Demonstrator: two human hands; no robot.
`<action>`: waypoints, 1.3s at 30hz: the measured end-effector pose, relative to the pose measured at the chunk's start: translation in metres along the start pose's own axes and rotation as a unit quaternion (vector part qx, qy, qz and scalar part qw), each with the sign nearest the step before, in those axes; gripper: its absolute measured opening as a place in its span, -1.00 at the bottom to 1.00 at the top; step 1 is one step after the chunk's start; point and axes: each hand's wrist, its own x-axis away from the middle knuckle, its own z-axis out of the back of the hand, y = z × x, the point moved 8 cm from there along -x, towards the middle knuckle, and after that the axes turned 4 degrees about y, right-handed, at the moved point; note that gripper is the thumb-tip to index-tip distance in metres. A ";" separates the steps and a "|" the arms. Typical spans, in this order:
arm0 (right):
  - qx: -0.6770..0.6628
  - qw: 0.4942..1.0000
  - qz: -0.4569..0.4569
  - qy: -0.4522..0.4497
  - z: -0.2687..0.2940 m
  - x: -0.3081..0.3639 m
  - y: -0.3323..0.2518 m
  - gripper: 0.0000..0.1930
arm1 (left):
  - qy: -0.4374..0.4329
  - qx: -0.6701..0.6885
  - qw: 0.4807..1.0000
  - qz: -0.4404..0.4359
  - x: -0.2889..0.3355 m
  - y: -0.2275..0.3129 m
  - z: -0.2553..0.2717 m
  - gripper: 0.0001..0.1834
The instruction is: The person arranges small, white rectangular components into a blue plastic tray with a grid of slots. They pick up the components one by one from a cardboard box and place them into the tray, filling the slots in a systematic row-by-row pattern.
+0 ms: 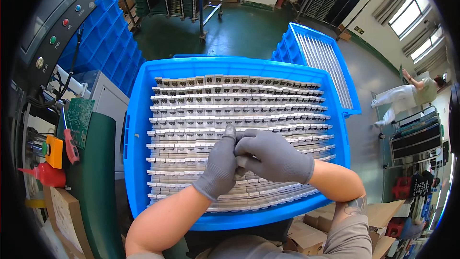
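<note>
L hand (221, 165), in a grey glove, is hovering mid-frame over the rows of small pale modules (201, 121), fingers curling partway in, thumb pointing to the top of the frame. R hand (274, 157), same type of glove, is meeting it just right of ctr, fingers bending inward & pressing close to the L fingers. Neither hand is lying flat; can't tell if either is gripping a part, since the fingers are hiding what's btwn them. Modules are filling the big blue crate (139, 115) in ctr frame, running in approx. horiz. rows, the upper ones showing dark slots. Another crate (282, 50) is standing upper right, also holding pale rows. Stacked blue bins (103, 33) are rising upper left, next to a control panel (52, 24) w/ coloured buttons. Far left, a green PCB (79, 122) is hanging above a red-handled screwdriver (71, 146), w/ a yellow button box (53, 152) & a red bottle (50, 175) sitting nearby. A co-worker (407, 93) is standing far right, near a rack of boards (416, 139). Cardboard boxes (306, 237) are sitting lower right.
</note>
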 end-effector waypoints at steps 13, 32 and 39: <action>-0.457 0.854 -0.211 0.131 0.019 0.031 0.081 -0.83 | 0.023 -0.088 0.994 -0.056 0.002 0.004 0.000 -0.45; 0.193 0.940 -0.125 0.252 0.144 0.035 0.205 -0.90 | 0.001 -0.155 0.985 -0.073 0.010 0.009 -0.015 -0.54; 0.219 0.945 -0.085 0.226 0.133 0.005 0.205 -0.90 | 0.005 -0.175 0.983 -0.054 0.017 0.007 -0.013 -0.55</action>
